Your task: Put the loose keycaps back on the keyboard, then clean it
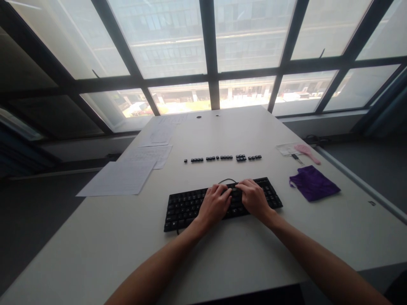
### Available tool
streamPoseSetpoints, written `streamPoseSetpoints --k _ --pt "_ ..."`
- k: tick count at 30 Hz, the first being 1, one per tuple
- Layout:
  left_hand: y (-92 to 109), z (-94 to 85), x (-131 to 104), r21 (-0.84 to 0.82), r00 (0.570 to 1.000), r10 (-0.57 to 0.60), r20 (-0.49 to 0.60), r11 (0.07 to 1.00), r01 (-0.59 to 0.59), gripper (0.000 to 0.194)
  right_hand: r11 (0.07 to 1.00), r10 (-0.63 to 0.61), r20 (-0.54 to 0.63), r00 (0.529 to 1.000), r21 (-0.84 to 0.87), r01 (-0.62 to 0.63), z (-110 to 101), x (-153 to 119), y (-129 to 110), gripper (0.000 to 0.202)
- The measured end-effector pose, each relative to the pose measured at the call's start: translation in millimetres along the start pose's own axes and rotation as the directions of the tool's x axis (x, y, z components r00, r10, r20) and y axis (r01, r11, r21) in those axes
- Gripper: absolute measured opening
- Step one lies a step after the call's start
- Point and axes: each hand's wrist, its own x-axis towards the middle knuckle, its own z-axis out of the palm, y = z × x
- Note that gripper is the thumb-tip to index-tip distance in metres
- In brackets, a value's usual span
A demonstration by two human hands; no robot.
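Observation:
A black keyboard [186, 207] lies at a slant on the white table, and both of my hands rest over its middle. My left hand [216, 203] has its bent fingers apart on the keys, the fingertips towards the back rows. Close beside it, my right hand [253, 198] reaches over the keys right of the middle, fingers bent and pointing left to the back edge. I see nothing held in either hand, though the palms hide some keys. Behind the keyboard, loose black keycaps [219, 158] stand in a row of small groups, one block [241, 158] two rows deep.
Sheets of paper [119, 178] lie on the left. On the right are a purple drawstring pouch [314, 183], a pink hairbrush [307, 152], a small black-ended tool [297, 159] and a clear bag [284, 148]. The keyboard's cable [227, 180] loops behind it. Windows stand beyond the white table [127, 237].

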Motion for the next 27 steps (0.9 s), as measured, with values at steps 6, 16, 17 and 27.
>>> streamPoseSetpoints --k 6,16,17,27 --pt "0.5 -3.2 2.3 0.011 0.999 0.001 0.046 1.000 -0.001 0.026 0.993 -0.026 0.088 0.996 -0.113 0.036 -1.6 1.2 0.5 0.030" --pt "0.8 -1.8 2.0 -0.031 0.999 0.003 0.051 1.000 -0.001 0.027 0.994 -0.007 0.065 0.998 -0.105 0.014 2.2 1.1 -0.5 0.027" --pt "0.6 -1.9 1.2 -0.044 0.999 -0.005 0.041 0.999 0.007 0.028 0.997 -0.002 0.052 0.999 -0.078 0.006 1.7 0.8 -0.3 0.027" --pt "-33.1 7.7 64.5 -0.174 0.979 -0.190 -0.072 0.969 0.175 0.024 0.987 0.147 -0.115 0.982 -0.052 -0.153 -17.9 55.2 61.0 0.028"
